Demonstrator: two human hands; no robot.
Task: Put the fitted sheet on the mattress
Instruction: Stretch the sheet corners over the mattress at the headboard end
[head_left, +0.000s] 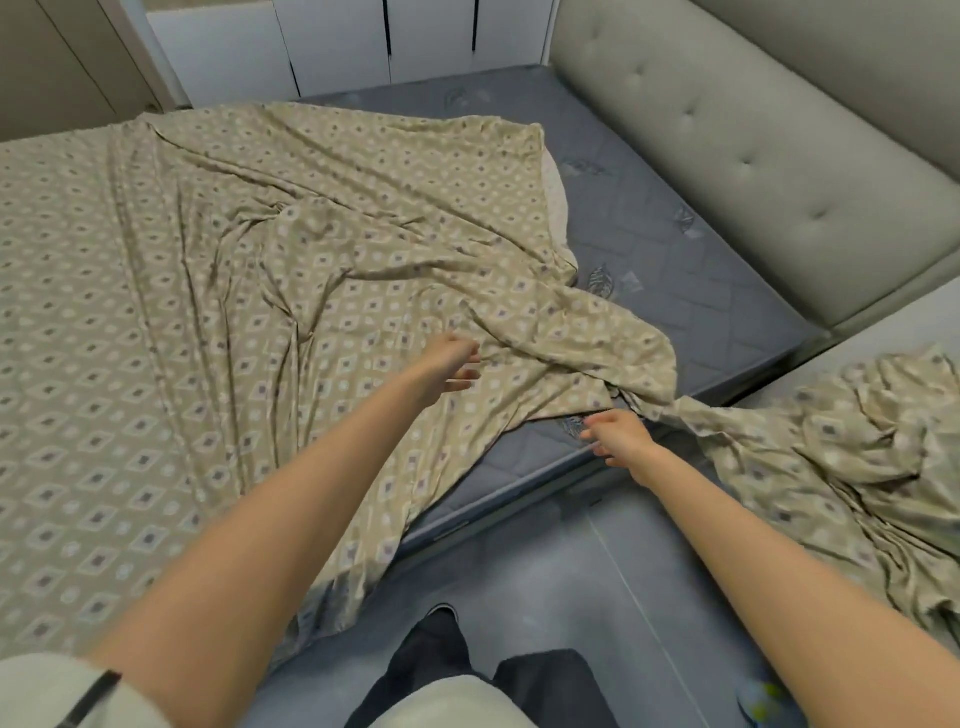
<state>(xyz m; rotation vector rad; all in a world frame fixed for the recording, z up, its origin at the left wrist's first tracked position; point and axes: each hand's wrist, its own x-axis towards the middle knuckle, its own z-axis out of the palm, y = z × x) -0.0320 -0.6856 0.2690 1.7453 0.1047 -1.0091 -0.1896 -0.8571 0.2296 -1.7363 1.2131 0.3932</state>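
Beige fitted sheet (311, 291) beneath left hand (453, 366), grip slack; right hand (621, 435) beside it, grip spread, empty.

The fitted sheet (260, 260) is thin, matt printed cloth, creased toward 2 o'clock. The mattress (675, 249) at 1 o'clock is grey quilted fabric with a faint sheen. The headboard (753, 156) at 2 o'clock is smooth button-tufted upholstery; the floor (545, 571) at 6 o'clock is smooth, semi-gloss.
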